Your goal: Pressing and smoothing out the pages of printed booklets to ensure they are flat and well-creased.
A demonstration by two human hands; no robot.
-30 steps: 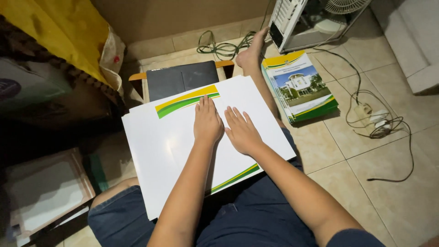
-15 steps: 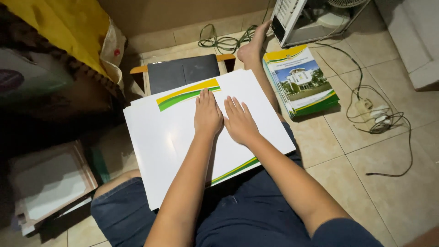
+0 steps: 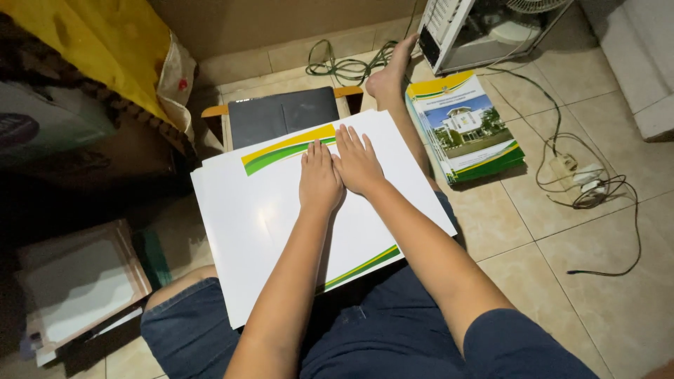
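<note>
Flat, both hands (image 3: 340,172) press the white sheet (image 3: 267,224), long axis left-right.

Both hands — left hand (image 3: 319,181), right hand (image 3: 358,163) — apparently flat, palms down

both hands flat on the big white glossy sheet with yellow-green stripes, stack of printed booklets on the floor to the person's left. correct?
Not quite. Left hand and right hand do lie flat on the large white glossy sheet with yellow-green stripes, but the stack of printed booklets lies on the tiled floor to the person's right, as the head view shows.
</note>
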